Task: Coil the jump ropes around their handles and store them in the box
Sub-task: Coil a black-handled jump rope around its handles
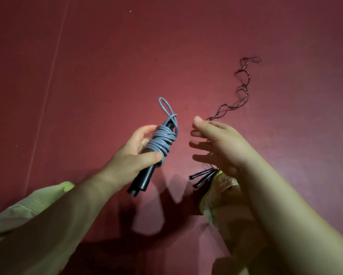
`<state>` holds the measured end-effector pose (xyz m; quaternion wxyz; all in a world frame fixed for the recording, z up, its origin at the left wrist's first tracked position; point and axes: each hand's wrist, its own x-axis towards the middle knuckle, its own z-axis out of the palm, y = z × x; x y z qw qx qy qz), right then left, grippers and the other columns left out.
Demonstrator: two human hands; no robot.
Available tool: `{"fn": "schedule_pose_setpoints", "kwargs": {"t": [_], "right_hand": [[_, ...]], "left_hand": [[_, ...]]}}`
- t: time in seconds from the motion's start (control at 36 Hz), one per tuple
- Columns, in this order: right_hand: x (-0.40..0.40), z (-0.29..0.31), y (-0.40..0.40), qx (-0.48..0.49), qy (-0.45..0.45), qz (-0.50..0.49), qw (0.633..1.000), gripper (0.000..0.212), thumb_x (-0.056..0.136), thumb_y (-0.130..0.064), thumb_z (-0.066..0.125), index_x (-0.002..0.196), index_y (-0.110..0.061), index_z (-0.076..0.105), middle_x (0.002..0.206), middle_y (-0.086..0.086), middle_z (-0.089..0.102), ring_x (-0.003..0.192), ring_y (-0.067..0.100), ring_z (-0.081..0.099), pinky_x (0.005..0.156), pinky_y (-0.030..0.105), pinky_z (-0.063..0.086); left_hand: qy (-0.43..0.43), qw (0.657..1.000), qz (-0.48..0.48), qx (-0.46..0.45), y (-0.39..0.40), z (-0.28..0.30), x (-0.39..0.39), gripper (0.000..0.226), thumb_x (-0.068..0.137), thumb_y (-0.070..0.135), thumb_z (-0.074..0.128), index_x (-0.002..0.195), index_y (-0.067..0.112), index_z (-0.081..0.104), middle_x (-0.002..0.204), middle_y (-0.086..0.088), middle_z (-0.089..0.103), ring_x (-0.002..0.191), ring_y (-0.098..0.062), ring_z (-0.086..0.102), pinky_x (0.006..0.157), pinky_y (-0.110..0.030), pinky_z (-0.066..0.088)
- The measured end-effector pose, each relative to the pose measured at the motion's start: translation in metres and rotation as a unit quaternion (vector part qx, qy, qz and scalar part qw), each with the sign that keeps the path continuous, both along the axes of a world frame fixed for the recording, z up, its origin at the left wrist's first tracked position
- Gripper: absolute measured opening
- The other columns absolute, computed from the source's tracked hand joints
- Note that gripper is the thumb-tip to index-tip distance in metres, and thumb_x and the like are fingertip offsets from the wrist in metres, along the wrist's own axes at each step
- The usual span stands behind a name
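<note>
- Left hand (135,153) grips the grey jump rope (162,141), coiled around its black handles (142,181), thumb pressing the coil.
- Right hand (216,143), fingers spread and relaxed, hovers at 3 o'clock of it, above the thin black rope (244,90) trailing towards 1 o'clock.
- Dark red floor (107,56) beneath.

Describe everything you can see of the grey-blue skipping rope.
The grey-blue rope is a glossy, plastic-looking cord wound in many turns around two dark handles held side by side. One small loop sticks out past the coil at the far end. The left hand grips the bundle, tilted, above the red floor, thumb pressed on the lowest turns. The handle ends poke out below the hand.
</note>
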<state>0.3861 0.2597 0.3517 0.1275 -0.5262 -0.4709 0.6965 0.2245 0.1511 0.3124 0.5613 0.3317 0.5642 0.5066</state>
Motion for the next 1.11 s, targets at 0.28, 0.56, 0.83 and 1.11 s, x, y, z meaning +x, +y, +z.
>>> {"fn": "schedule_pose_setpoints", "kwargs": {"t": [0.28,0.56,0.83,1.11], "right_hand": [[0.099,0.049,-0.001,0.004,0.078,-0.055,0.995,0.073,0.063,-0.067,0.055,0.117,-0.019,0.064,0.099,-0.004,0.070,0.088,0.013,0.065,0.072,0.034,0.052],[0.238,0.005,-0.013,-0.007,0.107,-0.247,0.963,0.031,0.096,-0.038,0.050,0.106,-0.012,0.065,0.084,0.003,0.068,0.074,0.016,0.065,0.068,0.034,0.053],[0.368,-0.126,-0.054,-0.094,-0.002,-0.449,0.889,0.032,0.094,-0.039,0.058,0.095,-0.009,0.069,0.093,0.013,0.074,0.087,0.033,0.069,0.085,0.048,0.054],[0.396,-0.261,-0.084,-0.197,-0.201,-0.431,0.857,0.056,0.085,-0.049,0.066,0.099,0.004,0.068,0.102,0.020,0.071,0.092,0.029,0.066,0.093,0.046,0.051]], "left_hand": [[0.067,0.988,-0.055,0.130,0.070,0.057,0.105,0.063,0.063,0.039,0.062,0.120,0.027,0.038,0.130,-0.011,0.049,0.112,-0.013,0.052,0.100,-0.033,0.042],[0.318,0.886,-0.334,0.045,0.105,0.029,0.254,0.058,0.064,0.070,0.036,0.117,0.071,0.013,0.158,0.007,0.017,0.147,-0.008,-0.004,0.118,-0.041,-0.009],[0.343,0.844,-0.389,-0.138,0.119,-0.057,0.360,0.091,0.064,0.078,0.035,0.145,0.038,0.029,0.155,0.000,0.030,0.145,-0.021,0.017,0.117,-0.046,0.017],[0.376,0.758,-0.477,-0.236,0.071,-0.146,0.384,0.071,0.083,0.067,0.039,0.144,0.031,0.034,0.148,-0.006,0.039,0.139,-0.026,0.028,0.113,-0.043,0.026]]}}
